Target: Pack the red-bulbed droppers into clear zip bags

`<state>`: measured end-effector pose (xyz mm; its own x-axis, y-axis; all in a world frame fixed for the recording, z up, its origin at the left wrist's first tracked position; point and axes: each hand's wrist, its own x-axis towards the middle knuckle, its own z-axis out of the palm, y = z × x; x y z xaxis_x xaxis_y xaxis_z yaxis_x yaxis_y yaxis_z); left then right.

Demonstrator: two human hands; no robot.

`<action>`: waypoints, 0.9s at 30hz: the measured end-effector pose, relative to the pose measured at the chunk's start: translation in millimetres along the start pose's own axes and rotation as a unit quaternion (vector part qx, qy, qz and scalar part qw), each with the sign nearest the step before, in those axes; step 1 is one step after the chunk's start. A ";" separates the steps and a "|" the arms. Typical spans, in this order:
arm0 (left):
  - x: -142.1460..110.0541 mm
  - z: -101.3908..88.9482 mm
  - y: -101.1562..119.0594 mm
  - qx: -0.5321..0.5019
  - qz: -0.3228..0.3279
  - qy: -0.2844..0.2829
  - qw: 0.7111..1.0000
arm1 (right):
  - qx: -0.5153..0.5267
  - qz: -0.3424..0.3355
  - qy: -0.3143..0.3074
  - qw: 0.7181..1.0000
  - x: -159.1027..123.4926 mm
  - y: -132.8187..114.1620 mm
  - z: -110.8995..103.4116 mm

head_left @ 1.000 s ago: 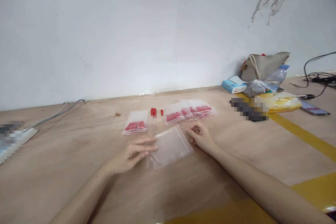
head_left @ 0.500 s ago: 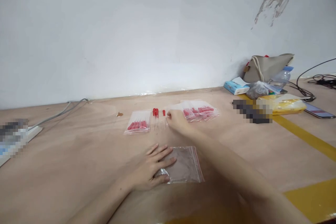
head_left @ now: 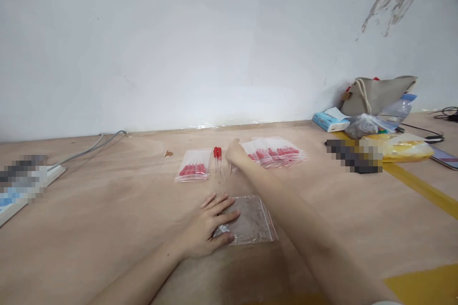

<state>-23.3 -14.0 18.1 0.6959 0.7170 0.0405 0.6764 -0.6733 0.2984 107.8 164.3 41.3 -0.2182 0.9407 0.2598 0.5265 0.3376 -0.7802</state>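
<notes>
Spread flat, my left hand point(head_left: 211, 226) presses on a clear zip bag point(head_left: 252, 221) in front of me, fingers apart over its left part. My right hand point(head_left: 236, 153) reaches to the back of the table with its fingers closed around a dropper, whose thin tip point(head_left: 231, 169) shows below them; its bulb is hidden. Just left of that hand, two thin droppers with red bulbs point(head_left: 217, 153) lie side by side. A zip bag of red-bulbed droppers point(head_left: 193, 167) lies further left. Several more filled bags point(head_left: 281, 152) overlap to the right of my right hand.
At the right lie a blue tissue pack point(head_left: 331, 120), a grey bag point(head_left: 381, 97), a yellow pack point(head_left: 399, 148), a blurred dark object point(head_left: 368, 166) and a phone point(head_left: 445, 156). A power strip point(head_left: 57, 177) with a grey cable point(head_left: 95, 145) is at the left.
The view has shifted slightly, moving things rightward. My right hand now covers the single dropper that was visible beside it. My left hand stays on the clear bag.
</notes>
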 end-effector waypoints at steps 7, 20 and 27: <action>2.5 5.3 -0.8 0.005 -0.007 0.013 1.000 | 0.193 0.075 0.082 0.975 -92.4 48.7 -84.9; 2.5 4.3 -2.1 0.027 -0.018 0.004 0.999 | 0.329 0.134 0.147 0.923 -152.5 79.5 -85.3; 3.0 4.9 -2.3 0.028 -0.014 0.006 0.999 | 0.357 0.141 0.122 0.915 -161.9 73.7 -75.2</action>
<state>-21.6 -11.3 12.9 0.6735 0.7378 0.0447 0.7084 -0.6616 0.2459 243.8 39.3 -15.4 0.0802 0.9959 0.0430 -0.1557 0.0551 -0.9863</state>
